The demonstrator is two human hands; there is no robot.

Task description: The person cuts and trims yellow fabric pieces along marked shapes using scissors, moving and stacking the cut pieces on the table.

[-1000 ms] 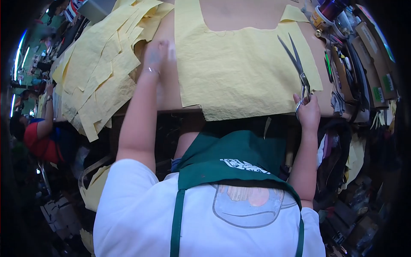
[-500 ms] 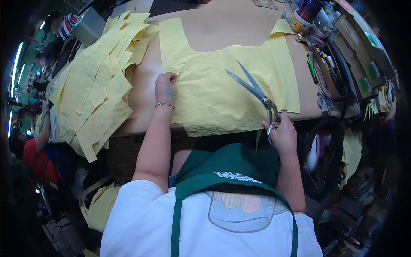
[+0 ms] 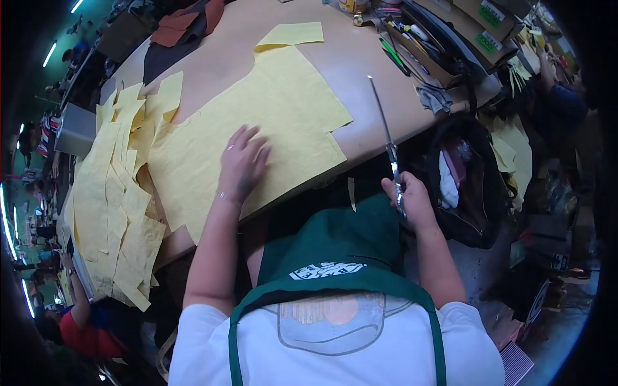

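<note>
My left hand (image 3: 243, 162) lies on a large yellow fabric piece (image 3: 283, 109) with its fingers spread. That piece rests on the tan table, one strap folded over at its far end, its left side meeting a pile of yellow pieces (image 3: 109, 206). In my right hand (image 3: 412, 198) is a pair of metal scissors (image 3: 391, 148), held by the handles just off the table's near edge. The blades point away from me and look nearly closed.
Dark and reddish-brown cloth (image 3: 180, 38) lies at the back left. Pens, a grey rag (image 3: 434, 98) and cardboard boxes sit at the right. An open black bag (image 3: 473, 180) is below the table edge. Co-workers appear at far left and far right.
The yellow piece has moved left and turned, up to the pile. My left hand has gone from a closed grip at its edge to lying spread on it. The scissors moved off the fabric, blades closer together.
</note>
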